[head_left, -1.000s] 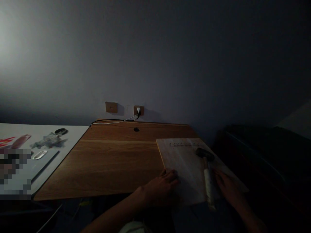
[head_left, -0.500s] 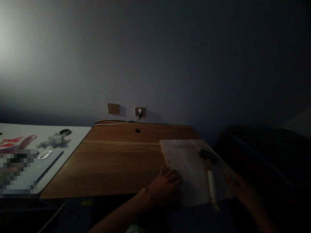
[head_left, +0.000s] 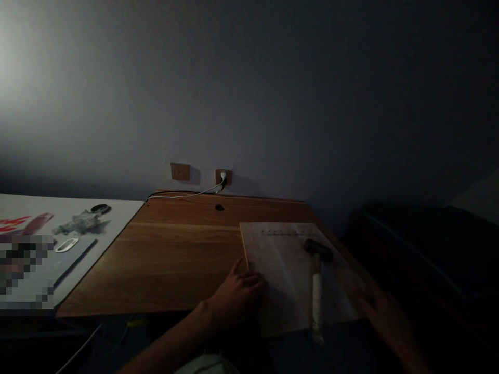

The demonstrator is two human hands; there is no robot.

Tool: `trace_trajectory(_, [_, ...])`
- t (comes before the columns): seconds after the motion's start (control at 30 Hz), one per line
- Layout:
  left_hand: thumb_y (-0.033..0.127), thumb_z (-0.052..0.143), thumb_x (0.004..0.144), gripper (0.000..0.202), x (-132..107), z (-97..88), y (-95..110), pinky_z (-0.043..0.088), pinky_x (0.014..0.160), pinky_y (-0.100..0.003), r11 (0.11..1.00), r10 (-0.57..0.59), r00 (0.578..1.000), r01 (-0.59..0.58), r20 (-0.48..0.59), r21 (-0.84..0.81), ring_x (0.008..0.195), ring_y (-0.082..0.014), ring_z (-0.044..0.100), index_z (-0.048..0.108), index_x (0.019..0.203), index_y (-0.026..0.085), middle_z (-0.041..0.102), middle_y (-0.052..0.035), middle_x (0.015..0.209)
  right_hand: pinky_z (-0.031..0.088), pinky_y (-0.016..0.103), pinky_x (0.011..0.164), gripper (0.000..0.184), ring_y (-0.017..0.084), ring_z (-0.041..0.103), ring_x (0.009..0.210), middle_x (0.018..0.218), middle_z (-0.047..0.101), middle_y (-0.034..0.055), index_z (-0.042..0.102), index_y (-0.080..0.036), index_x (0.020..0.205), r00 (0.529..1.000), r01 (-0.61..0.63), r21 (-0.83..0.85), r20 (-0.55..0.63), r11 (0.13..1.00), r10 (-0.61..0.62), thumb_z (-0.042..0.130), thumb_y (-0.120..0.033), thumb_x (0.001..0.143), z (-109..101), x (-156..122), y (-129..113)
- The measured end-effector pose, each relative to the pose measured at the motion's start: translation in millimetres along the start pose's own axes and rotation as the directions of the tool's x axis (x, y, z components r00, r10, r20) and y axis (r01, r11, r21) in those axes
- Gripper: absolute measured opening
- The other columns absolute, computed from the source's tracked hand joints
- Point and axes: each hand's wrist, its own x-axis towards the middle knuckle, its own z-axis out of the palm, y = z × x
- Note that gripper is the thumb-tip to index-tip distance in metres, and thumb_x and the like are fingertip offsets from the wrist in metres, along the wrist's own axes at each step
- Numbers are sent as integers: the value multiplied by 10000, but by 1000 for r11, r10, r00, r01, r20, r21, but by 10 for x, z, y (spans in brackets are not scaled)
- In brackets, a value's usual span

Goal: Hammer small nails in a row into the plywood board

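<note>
A pale wooden board [head_left: 280,280] lies over the right part of the wooden desk, its near end reaching past the desk's front edge. On top of it rests a hammer [head_left: 317,278] with a dark head and a light-wrapped handle, which sticks out over the near edge. My left hand [head_left: 239,291] is curled over the board's left edge, fingers on its upper face. My right hand [head_left: 384,314] grips the opposite edge, dim in shadow. A row of small dark marks or bits [head_left: 290,232] runs near the far edge; too small to tell which.
The wooden desk [head_left: 179,259] has a cable hole [head_left: 219,208]. Cords run to a wall socket [head_left: 223,177]. At left, a white table [head_left: 120,213] holds a crumpled plastic bag [head_left: 83,222] and a grey flat case [head_left: 74,265]. A dark bulky shape [head_left: 421,244] stands at right.
The board has slid left across the desk, carrying the hammer with it. Both my hands have moved left along with its edges.
</note>
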Motion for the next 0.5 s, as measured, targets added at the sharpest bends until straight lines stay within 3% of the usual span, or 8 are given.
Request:
trace_trajectory(0.07, [315, 532, 996, 178, -181, -117, -63, 126, 1247, -516, 999, -47, 999, 47, -19, 6, 1049, -180, 677, 631, 1129, 253, 731, -12, 1058, 545, 529, 961, 694, 398, 671, 1147, 1206, 707, 246, 657, -78, 1240, 998, 52, -2, 31, 999, -52, 386, -605, 880, 43, -152, -152])
trace_trajectory(0.13, [280, 526, 991, 160, -379, -248, -136, 140, 1244, -529, 996, -86, 995, 87, -45, 20, 1021, -184, 684, 643, 1096, 251, 733, -11, 1025, 526, 578, 969, 587, 414, 647, 1179, 1251, 683, 245, 630, -111, 1284, 984, 179, -31, -2, 983, -179, 403, -501, 909, 99, -328, -302])
trace_trajectory(0.2, [232, 503, 987, 165, -586, -380, -221, 175, 1237, -535, 992, -124, 990, 126, -65, 31, 956, -179, 694, 655, 1048, 249, 735, 1, 961, 484, 586, 1027, 423, 409, 569, 1292, 1355, 652, 160, 690, -239, 1210, 950, 312, -21, 39, 950, -311, 437, -368, 896, 152, -499, -448])
trace_trajectory(0.27, [208, 477, 989, 196, -795, -499, -314, 252, 1211, -530, 987, -145, 985, 151, -97, 57, 929, -183, 699, 666, 1017, 250, 743, 3, 955, 496, 645, 967, 413, 453, 563, 1281, 1368, 644, 163, 723, -263, 1154, 897, 443, -52, 33, 895, -442, 405, -293, 893, 193, -632, -594])
trace_trajectory(0.4, [213, 453, 993, 233, -1182, -637, -460, 468, 1051, -432, 977, -133, 968, 164, -213, 137, 832, -181, 696, 682, 1009, 252, 757, -12, 937, 554, 572, 941, 374, 403, 622, 1218, 1308, 689, 119, 700, -321, 1195, 846, 533, -32, 39, 845, -532, 532, -349, 861, 245, -753, -878])
trace_trajectory(0.5, [227, 452, 1003, 236, -1378, -672, -479, 511, 978, -408, 959, -106, 948, 177, -300, 220, 824, -189, 695, 684, 1044, 245, 762, -28, 963, 558, 522, 960, 381, 376, 627, 1223, 1310, 691, 115, 690, -304, 1212, 837, 545, 24, 45, 838, -545, 568, -366, 856, 256, -766, -1044])
